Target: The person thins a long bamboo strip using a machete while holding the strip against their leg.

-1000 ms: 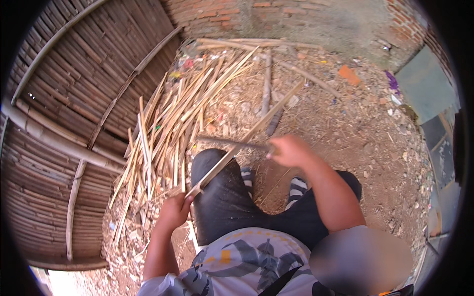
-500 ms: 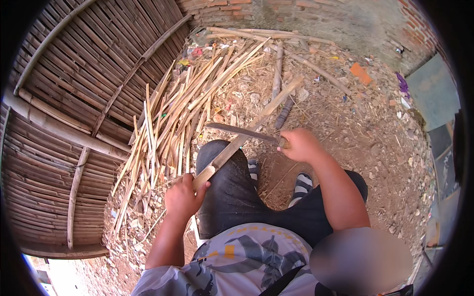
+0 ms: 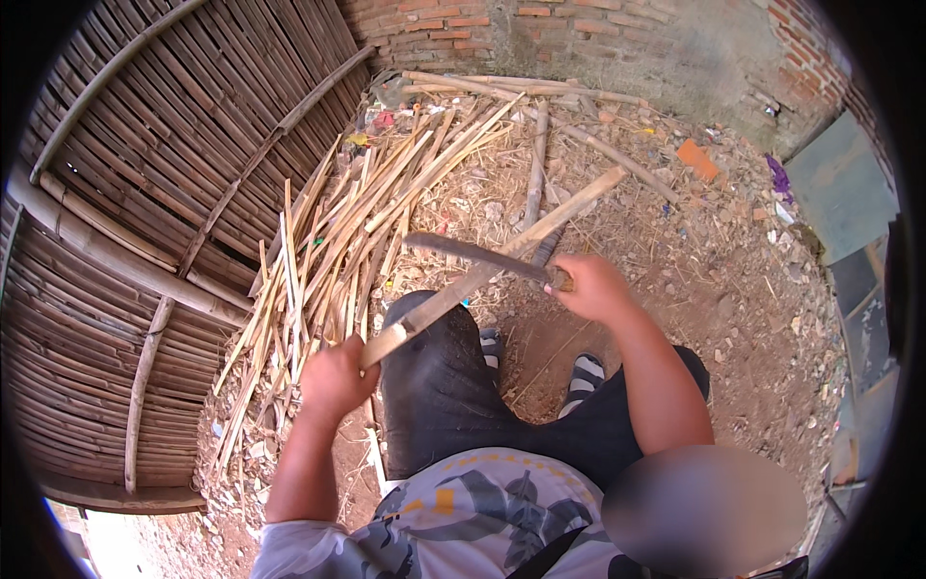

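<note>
My left hand (image 3: pixel 338 379) is closed round the near end of a split bamboo strip (image 3: pixel 557 225). The strip slants up to the right, crossing above my left knee (image 3: pixel 421 367), with a pale cut patch near my fist. My right hand (image 3: pixel 590 288) grips the handle of a machete (image 3: pixel 479 255). Its dark blade points left and lies across the strip's upper side; whether it bites into the bamboo I cannot tell. Past the strip, a dark ridged rod (image 3: pixel 547 247) on the ground is partly covered by it.
A heap of split bamboo strips (image 3: pixel 359 227) lies to the left, beside a bamboo slat wall (image 3: pixel 183 145). Bamboo poles (image 3: pixel 536 159) lie toward the brick wall (image 3: pixel 569 34). Grey panels (image 3: pixel 842 188) lean at the right. Rubble and an orange scrap (image 3: pixel 698 159) litter the ground.
My left hand has drawn the near end of the bamboo strip left, and its far end has swung right. The machete has stayed nearly in place, its blade now slightly steeper.
</note>
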### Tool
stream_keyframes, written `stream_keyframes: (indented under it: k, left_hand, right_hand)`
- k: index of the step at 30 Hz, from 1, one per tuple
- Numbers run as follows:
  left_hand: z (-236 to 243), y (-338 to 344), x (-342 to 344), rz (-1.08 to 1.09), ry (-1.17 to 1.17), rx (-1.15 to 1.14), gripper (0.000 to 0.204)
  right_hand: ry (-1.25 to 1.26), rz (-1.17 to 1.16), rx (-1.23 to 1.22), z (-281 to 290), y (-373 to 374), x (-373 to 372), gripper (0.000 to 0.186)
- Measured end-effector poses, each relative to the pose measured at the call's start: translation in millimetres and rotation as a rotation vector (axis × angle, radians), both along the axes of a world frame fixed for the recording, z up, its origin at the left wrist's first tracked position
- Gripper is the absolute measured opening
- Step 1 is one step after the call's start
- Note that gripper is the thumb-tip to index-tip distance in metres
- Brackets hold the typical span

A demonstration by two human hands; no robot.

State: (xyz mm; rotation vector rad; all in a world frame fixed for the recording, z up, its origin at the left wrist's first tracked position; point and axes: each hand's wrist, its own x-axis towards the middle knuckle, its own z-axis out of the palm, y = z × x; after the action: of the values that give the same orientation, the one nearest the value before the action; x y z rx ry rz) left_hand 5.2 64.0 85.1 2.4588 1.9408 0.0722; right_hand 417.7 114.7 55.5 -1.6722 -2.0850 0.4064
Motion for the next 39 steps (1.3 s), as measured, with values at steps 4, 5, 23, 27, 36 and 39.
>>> stream_keyframes:
  k: [4,5,23,27,36,39]
  left_hand:
    - [58.6,39.0,9.9,-0.197,0.201,0.189,0.028]
    - [67.7,52.7,8.7,-0.313,0.195,0.264,0.027]
    - [133.3,121.7,113.0,-0.560,-0.274,1.103,0.074]
    - [16.2,102.9,176.7,-0.482,-0.651,0.499,0.081]
    - [-98.0,64.7,312.9,-0.634,-0.880,-0.156,0.075]
    - [-110.2,67.7,329.4,-0.560,-0.967,-0.168,0.055]
  right_hand:
    - [0.092,-0.023,0.365,9.0,-4.3,15.0,0.034]
    - [0.101,-0.004,0.479,11.8,-1.2,19.8,0.034]
    - [0.510,-0.308,0.144,34.6,-9.9,65.8,0.027]
    - [0.820,-0.348,0.171,36.5,-5.6,50.7,0.029]
    - [1.180,-0.346,0.306,23.3,-6.4,56.4,0.025]
    - [1.279,-0.313,0.348,22.6,-3.5,56.3,0.027]
